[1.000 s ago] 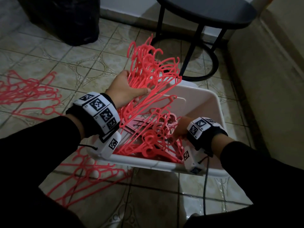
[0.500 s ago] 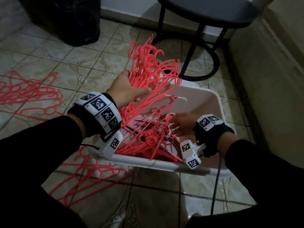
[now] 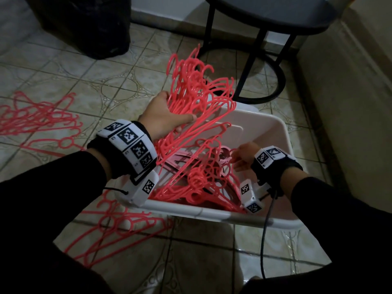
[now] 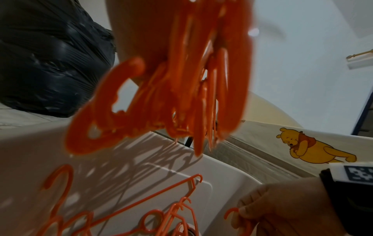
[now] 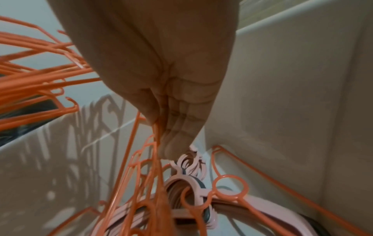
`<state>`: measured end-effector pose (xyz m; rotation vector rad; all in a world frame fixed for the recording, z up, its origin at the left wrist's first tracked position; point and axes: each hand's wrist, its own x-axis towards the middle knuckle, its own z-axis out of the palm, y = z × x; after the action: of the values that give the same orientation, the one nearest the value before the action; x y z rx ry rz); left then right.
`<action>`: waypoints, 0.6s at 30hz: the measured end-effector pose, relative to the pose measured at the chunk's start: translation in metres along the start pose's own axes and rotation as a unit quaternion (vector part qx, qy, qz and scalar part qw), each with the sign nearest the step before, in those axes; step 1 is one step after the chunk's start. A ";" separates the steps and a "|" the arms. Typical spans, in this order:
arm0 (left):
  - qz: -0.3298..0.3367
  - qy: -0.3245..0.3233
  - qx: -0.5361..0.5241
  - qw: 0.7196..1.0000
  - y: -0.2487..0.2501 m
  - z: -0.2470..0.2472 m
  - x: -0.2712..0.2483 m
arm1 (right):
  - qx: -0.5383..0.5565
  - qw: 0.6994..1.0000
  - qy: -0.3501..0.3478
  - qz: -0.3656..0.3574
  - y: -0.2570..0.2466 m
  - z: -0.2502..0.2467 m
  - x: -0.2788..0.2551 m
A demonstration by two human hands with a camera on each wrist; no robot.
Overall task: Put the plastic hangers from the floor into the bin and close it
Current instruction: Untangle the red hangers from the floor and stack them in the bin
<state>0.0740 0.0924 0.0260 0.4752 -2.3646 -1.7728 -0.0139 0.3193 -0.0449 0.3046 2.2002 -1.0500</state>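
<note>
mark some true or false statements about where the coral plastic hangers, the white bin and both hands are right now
1. The left hand grips a bundle of coral plastic hangers over the white plastic bin. True.
2. The right hand rests on the tiled floor outside the bin. False: it reaches inside the bin, fingers on a hanger there.
3. Every hanger is already off the floor. False: loose coral hangers lie on the tiles left of the bin, and more by its near left corner.
4. A black round-topped table stands beyond the bin. True.
5. A lid covers the bin. False: it is open.
</note>
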 end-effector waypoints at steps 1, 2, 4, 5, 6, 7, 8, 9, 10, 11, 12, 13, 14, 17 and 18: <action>0.000 0.000 0.000 1.000 0.000 0.000 0.000 | 0.005 1.000 0.007 0.000 0.000 -0.001 -0.001; 0.001 -0.001 0.000 1.000 0.001 -0.001 0.000 | 0.006 1.000 0.010 0.001 0.000 -0.003 -0.001; 0.001 -0.001 0.003 1.000 0.001 -0.001 0.000 | 0.008 1.000 0.006 0.007 0.000 -0.005 0.000; 0.001 -0.002 0.004 1.000 0.001 -0.001 0.000 | 0.018 1.000 0.003 0.009 0.000 -0.007 0.000; 0.001 -0.003 0.004 1.000 0.001 -0.001 0.000 | 0.032 0.999 -0.002 0.011 0.001 -0.009 0.001; 0.001 -0.004 0.005 1.000 0.000 -0.001 0.000 | 0.052 0.999 -0.009 0.011 0.000 -0.009 0.001; -0.001 -0.005 0.005 1.000 0.000 -0.001 0.000 | 0.074 0.997 -0.015 0.006 0.000 -0.010 0.000; -0.002 -0.006 0.006 1.000 -0.001 -0.001 0.000 | 0.097 0.995 -0.021 0.002 -0.002 -0.011 -0.001; -0.002 -0.007 0.005 1.000 -0.001 -0.001 0.000 | 0.115 0.993 -0.029 0.002 -0.003 -0.011 -0.002; -0.003 -0.007 0.003 1.000 -0.001 -0.001 0.000 | 0.129 0.991 -0.041 0.005 -0.005 -0.011 -0.004; -0.004 -0.007 0.002 1.000 -0.001 0.000 0.000 | 0.137 0.989 -0.052 0.011 -0.006 -0.011 -0.005; -0.005 -0.006 0.001 1.000 0.000 0.000 -0.001 | 0.140 0.988 -0.064 0.016 -0.008 -0.011 -0.006; -0.006 -0.007 0.000 1.000 0.001 0.000 -0.001 | 0.124 0.989 -0.079 0.024 -0.007 -0.011 -0.004; -0.009 -0.011 -0.006 1.000 0.003 0.001 -0.002 | 0.040 0.995 -0.083 0.040 -0.005 -0.012 0.001; -0.009 -0.011 -0.009 1.000 0.003 0.001 -0.003 | -0.005 0.996 -0.073 0.042 -0.003 -0.013 0.004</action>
<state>0.0759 0.0956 0.0289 0.4794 -2.3653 -1.8145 -0.0245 0.3271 -0.0397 0.3033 2.0443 -0.9841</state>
